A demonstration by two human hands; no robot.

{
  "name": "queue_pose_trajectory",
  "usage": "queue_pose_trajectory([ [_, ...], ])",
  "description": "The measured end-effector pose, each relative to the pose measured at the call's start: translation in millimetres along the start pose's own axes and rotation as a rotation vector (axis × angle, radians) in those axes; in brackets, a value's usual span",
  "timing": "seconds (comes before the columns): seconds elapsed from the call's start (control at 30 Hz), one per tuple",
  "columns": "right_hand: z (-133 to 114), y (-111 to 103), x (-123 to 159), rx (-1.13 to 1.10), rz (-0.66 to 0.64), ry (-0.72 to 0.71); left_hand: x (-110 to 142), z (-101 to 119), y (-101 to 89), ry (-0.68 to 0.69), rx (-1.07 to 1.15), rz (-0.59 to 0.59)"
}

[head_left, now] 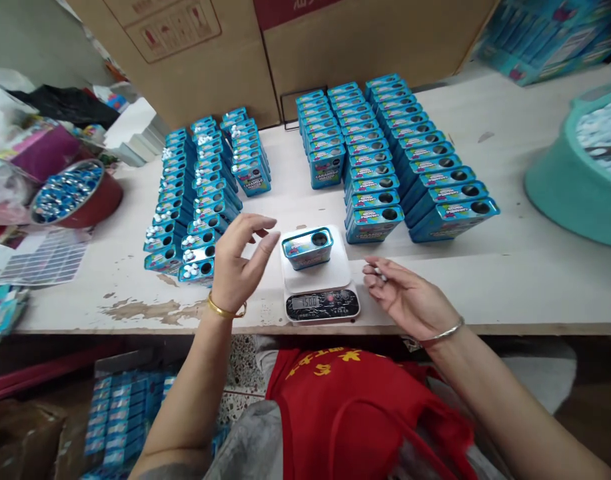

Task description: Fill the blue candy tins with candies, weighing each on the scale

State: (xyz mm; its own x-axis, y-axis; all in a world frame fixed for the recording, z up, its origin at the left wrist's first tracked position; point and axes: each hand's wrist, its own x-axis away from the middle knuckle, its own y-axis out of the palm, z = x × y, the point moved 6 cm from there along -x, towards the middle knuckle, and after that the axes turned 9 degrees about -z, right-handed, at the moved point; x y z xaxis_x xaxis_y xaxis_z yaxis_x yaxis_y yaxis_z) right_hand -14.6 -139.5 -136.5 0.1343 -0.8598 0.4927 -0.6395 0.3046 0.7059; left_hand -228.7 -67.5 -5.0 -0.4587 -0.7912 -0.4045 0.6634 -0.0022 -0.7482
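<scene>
A blue candy tin (308,250) with a round dark hole in its top stands on a white digital scale (341,267). The scale's lit display (306,303) seems to read 150.0. Left of the tin, my left hand (242,263) hovers with thumb and fingers apart, holding nothing. My right hand (398,287) is to the right of the scale, its fingers curled around a few small white candies (380,273). Neither hand touches the tin.
Rows of blue tins with open holes (375,160) stand behind the scale. More tins (198,193), many topped with white candies, are at left. A red bowl of blue wrapped pieces (98,200) stands far left; a green tub of white candies (560,180) far right. Cardboard boxes (225,67) line the back.
</scene>
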Motion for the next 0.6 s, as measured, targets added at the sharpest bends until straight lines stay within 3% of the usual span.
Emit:
queue_pose_trajectory([
  [0.13, -5, -54, 1, 0.073, 0.159, -0.055, 8, -22, 0.7, -0.078, -0.004, 0.017],
  [0.23, -1, -72, -1, 0.090, 0.165, -0.069, 8, -23, 3.9, -0.081, -0.024, 0.002],
  [0.47, 3, -75, -2, 0.130, 0.133, -0.121, 1, -19, 11.2, -0.044, 0.004, -0.074],
  [0.6, 6, -63, -2, 0.078, 0.132, -0.073, 4, -21, 34.1, -0.042, 0.083, -0.189],
])
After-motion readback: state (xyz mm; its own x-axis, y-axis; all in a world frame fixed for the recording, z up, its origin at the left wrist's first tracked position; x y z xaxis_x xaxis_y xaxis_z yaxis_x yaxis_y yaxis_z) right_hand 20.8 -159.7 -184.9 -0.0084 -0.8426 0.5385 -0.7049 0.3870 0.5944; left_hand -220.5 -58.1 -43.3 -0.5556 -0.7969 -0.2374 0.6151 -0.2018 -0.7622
